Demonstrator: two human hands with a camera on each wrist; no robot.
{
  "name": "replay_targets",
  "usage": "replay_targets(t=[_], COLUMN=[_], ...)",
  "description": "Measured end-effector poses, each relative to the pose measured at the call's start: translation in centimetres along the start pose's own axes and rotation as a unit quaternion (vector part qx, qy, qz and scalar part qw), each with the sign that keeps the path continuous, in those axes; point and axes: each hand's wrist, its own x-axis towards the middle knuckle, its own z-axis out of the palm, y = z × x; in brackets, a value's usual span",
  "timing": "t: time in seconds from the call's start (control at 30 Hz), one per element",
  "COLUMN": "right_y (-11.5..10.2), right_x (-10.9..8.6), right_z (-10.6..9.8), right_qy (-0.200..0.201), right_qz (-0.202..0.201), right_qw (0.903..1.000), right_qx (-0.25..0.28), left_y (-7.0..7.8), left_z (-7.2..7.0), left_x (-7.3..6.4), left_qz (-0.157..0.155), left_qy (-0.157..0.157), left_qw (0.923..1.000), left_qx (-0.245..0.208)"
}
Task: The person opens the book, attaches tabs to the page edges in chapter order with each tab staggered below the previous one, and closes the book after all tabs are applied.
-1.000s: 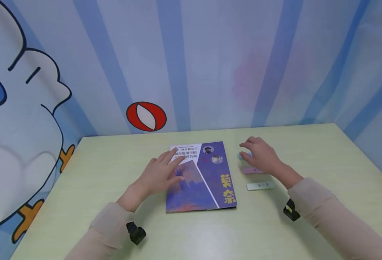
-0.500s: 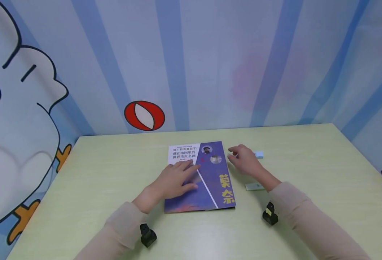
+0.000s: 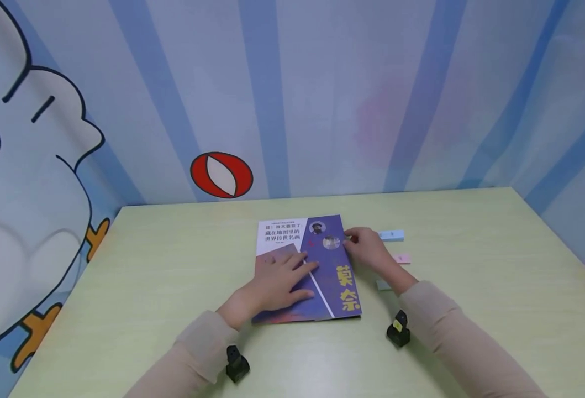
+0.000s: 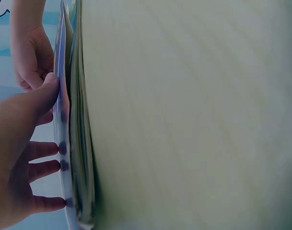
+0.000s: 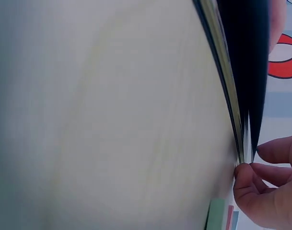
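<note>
A thin purple book (image 3: 328,276) with Chinese lettering on its cover lies on the table, its spine side to the left. My left hand (image 3: 277,281) rests on the cover with its fingers spread; in the left wrist view its fingertips touch the cover (image 4: 63,120) and the page edges show beneath. My right hand (image 3: 369,250) is at the book's right edge, near the upper corner. In the right wrist view the thumb and fingers of that hand (image 5: 275,187) are curled at the edge of the dark cover and pages (image 5: 249,57).
To the right of the book lie a light blue strip (image 3: 393,235), a pink strip (image 3: 402,258) and a pale green strip (image 3: 384,284), partly behind my right hand and wrist. A striped blue backdrop (image 3: 322,99) stands behind the table's far edge.
My right hand has moved left from over the strips to the book's right edge. My left hand has come down and slid right and nearer onto the cover.
</note>
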Motion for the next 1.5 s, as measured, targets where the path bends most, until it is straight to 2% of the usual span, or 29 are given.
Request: replay_targets(t=[0.13, 0.33, 0.6, 0.83, 1.13, 1.5], right_y=[-0.14, -0.16, -0.52, -0.48, -0.65, -1.01], right_x=[-0.03, -0.19, -0.34, -0.29, 0.03, -0.47], right_z=[0.28, 0.45, 0.49, 0.64, 0.21, -0.27], right_qy=[-0.002, -0.005, -0.018, -0.012, -0.012, -0.030], right_qz=[0.036, 0.064, 0.131, 0.138, 0.167, 0.204], right_qw=[0.9992, 0.9976, 0.9859, 0.9783, 0.9521, 0.9204], right_qx=[0.015, 0.025, 0.102, 0.154, 0.256, 0.332], left_y=[0.18, 0.59, 0.93, 0.80, 0.64, 0.78], left_z=[0.42, 0.64, 0.36, 0.22, 0.01, -0.17], left_x=[-0.06, -0.10, 0.03, 0.24, 0.43, 0.44], left_qz=[-0.001, -0.008, -0.018, -0.023, -0.030, -0.037], left_qy=[-0.005, -0.012, -0.032, -0.046, -0.054, -0.063], left_qw=[0.9999, 0.9996, 0.9990, 0.9985, 0.9979, 0.9973], left_qx=[0.012, 0.025, 0.025, 0.019, 0.017, 0.011])
